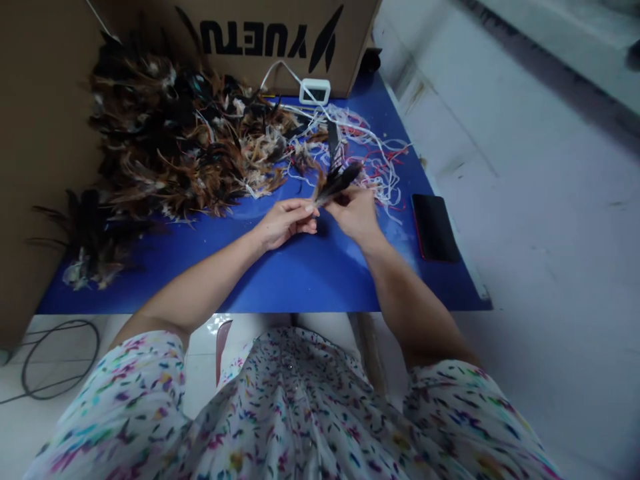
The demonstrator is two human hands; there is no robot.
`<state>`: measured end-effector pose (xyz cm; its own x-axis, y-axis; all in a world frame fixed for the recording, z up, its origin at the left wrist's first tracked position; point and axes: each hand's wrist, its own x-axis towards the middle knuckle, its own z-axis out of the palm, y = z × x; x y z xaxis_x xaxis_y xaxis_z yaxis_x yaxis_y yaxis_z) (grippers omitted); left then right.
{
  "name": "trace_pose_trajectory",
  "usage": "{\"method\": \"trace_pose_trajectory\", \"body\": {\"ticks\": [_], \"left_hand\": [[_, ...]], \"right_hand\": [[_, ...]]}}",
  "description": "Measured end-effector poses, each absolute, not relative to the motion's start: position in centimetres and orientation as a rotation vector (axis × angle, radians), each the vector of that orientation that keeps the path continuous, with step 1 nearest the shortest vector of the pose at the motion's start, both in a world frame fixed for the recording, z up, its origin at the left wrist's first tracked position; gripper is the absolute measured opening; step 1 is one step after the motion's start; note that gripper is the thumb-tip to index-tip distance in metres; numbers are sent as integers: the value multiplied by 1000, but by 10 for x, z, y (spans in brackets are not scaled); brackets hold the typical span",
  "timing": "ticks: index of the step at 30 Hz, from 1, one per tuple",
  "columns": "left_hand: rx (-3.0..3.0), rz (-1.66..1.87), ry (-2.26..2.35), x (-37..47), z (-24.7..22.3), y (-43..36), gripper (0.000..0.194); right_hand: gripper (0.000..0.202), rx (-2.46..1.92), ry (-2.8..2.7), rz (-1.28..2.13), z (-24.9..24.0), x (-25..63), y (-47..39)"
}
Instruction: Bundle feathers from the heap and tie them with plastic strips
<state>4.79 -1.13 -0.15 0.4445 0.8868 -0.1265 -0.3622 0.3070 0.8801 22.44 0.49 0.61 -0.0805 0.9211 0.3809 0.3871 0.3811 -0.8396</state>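
My left hand (290, 222) pinches the base of a small bunch of dark feathers (336, 183) between thumb and fingers. The tips of the feathers fan up and to the right, black with some brown. Close beside it, my right hand (356, 212) is closed at the right side of the bunch, its fingertips partly hidden behind the feathers. Whether it grips the feathers or only touches them cannot be made out. A big heap of brown and black feathers (175, 140) lies to the left, and a tangle of white and red strings (377, 157) spreads just beyond my right hand.
The blue tabletop (300, 280) carries a smaller feather pile (93, 240) at left. A black phone (435, 227) lies near the right edge, beside the wall (540, 200). At the back, a small white display device (315, 92) stands before a cardboard box (280, 70). A cable (60, 360) coils on the floor.
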Motion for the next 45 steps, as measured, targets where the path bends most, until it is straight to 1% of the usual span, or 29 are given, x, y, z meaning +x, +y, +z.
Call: {"method": "trace_pose_trajectory", "body": {"ticks": [6,9,15,21,25,37,41,45], "left_hand": [[903,959,716,49,-6,-9,20],[935,964,777,48,-4,-9,20],[983,1056,874,47,0,-8,33],[1163,1174,869,48,-6,-9,40],[1290,1172,857,49,-11,-10,45],[1416,1304,999,49,-13,-8,41],[1475,1343,1044,47,-16,-5,42],[1555,1393,1064,45,-17,-4,37]], "right_hand": [[14,-1262,-1582,654,7,228,11],[16,-1277,-1451,702,13,235,15],[13,-1358,-1211,899,25,237,12],[17,-1411,-1208,1070,26,217,0],[13,-1384,-1270,1150,23,209,-7],[17,-1245,-1258,1332,27,204,-13],[15,-1194,-1288,1349,24,205,-14],[8,-1190,-1304,1379,22,205,-15]]}}
